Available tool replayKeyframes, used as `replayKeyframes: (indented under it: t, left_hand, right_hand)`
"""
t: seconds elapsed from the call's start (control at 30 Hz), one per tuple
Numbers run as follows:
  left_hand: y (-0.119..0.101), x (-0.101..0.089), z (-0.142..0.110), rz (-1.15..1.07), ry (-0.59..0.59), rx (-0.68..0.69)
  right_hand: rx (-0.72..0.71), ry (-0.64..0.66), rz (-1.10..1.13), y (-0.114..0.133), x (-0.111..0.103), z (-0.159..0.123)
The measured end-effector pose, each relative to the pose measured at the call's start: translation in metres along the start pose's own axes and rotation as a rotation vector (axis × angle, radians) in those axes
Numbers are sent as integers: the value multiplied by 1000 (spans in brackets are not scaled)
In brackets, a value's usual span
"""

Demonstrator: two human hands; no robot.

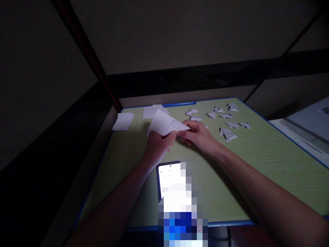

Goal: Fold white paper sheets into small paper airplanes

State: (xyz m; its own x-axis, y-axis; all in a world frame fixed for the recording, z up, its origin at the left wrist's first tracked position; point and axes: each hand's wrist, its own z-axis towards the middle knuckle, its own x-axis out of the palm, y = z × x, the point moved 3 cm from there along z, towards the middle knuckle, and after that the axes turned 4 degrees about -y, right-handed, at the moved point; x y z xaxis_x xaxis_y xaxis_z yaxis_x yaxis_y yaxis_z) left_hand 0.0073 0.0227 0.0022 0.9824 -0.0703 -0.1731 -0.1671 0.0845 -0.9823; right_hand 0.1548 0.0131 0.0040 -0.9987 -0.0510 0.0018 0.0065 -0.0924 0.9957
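Between my two hands, raised a little over the table, is a sheet of white paper [160, 122] with one part folded over and faint printed marks on it. My left hand [158, 144] grips its lower edge, thumb on top. At the pointed right corner, my right hand [196, 133] pinches the paper between thumb and fingers. Partly hidden behind the held sheet lies a stack of white paper [150, 112]. Several small folded paper pieces [227, 133] are spread on the table beyond my right hand.
Another stack of paper [123, 121] lies at the table's left edge. A lit phone [171, 176] rests in front of my hands, its lower part blurred out. The pale green table [269, 178] has a blue rim and stands against a wall. White items [308, 116] are beyond its right side.
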Motion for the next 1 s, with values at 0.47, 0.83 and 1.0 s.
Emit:
replayKeyframes:
  t: [0.47,0.83,1.0]
  left_hand:
    - [-2,1,-2,55,-8,14]
    - [-2,0,-1,87,30,41]
    - [-2,1,-1,60,53,12]
  right_hand:
    - [-8,-4,-11,-1,-2,1]
    - [-2,30,-55,-1,-2,1]
    - [9,31,-62,-3,-3,1]
